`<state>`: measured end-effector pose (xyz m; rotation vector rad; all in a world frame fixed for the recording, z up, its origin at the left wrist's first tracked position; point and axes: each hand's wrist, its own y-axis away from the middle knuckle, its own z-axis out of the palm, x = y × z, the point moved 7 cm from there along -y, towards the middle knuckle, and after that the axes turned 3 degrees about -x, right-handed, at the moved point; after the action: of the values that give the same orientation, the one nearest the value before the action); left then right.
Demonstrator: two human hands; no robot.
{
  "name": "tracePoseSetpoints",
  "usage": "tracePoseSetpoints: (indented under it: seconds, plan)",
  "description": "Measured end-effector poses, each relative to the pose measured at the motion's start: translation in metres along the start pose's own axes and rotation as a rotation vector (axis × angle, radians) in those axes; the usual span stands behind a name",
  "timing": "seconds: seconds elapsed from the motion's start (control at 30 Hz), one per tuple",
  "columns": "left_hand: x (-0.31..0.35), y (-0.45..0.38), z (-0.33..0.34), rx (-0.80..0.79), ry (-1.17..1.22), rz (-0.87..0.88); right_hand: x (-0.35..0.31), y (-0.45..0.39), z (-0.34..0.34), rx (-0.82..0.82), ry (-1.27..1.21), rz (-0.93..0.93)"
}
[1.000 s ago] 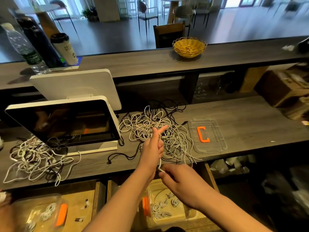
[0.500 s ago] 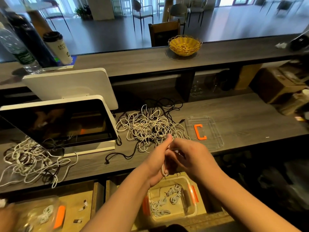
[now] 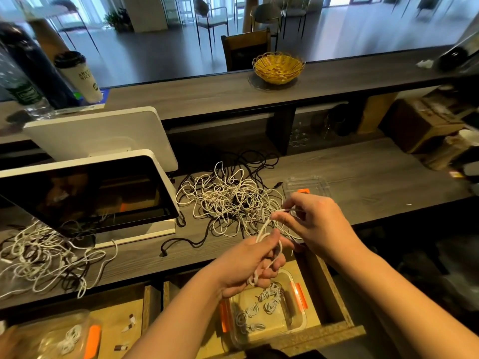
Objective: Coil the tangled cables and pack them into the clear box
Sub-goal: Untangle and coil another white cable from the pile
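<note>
A tangle of white and black cables (image 3: 230,200) lies on the grey counter. My left hand (image 3: 255,265) grips loops of a white cable (image 3: 263,230) above the counter's front edge. My right hand (image 3: 315,224) pinches the same cable's free end a little higher and to the right. Below my hands, in an open drawer, sits a clear box (image 3: 293,330) with orange clips, holding several coiled white cables (image 3: 259,309). The box's clear lid (image 3: 315,185) lies on the counter behind my right hand.
A white-framed screen (image 3: 85,198) stands at the left, with a second cable tangle (image 3: 44,257) in front of it. Another clear box (image 3: 57,338) sits in the lower-left drawer. A yellow basket (image 3: 278,67), a cup (image 3: 80,76) and a bottle (image 3: 18,81) stand on the upper ledge.
My hands have drawn back from the tangle to the counter's front edge. The left hand now holds cable loops; the right hand has lifted up and right with the cable end.
</note>
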<state>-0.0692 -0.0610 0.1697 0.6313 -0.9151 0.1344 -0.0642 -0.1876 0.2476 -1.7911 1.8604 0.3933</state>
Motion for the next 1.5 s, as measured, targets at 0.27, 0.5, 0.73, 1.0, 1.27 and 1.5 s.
tracePoseSetpoints:
  seconds: [0.27, 0.5, 0.73, 1.0, 1.27, 1.5]
  plan:
    - [0.003, -0.012, -0.005, 0.104, -0.102, 0.070, 0.012, 0.000, -0.004, -0.030, 0.008, 0.047]
    - [0.012, -0.016, -0.003, 0.166, -0.147, 0.206, 0.021, 0.007, 0.000, -0.044, -0.048, 0.095]
    - [0.015, -0.015, -0.005, 0.191, -0.036, 0.255, 0.022, 0.009, 0.004, 0.021, -0.121, 0.133]
    - [0.020, -0.015, -0.009, 0.249, 0.120, 0.338, 0.022, 0.017, 0.023, -0.026, -0.167, 0.135]
    - [0.029, -0.011, -0.022, 0.319, 0.370, 0.412, 0.014, 0.021, 0.029, 0.027, -0.248, 0.126]
    - [0.046, -0.017, -0.041, 0.339, 0.557, 0.499, 0.010, 0.022, 0.057, -0.106, -0.155, 0.085]
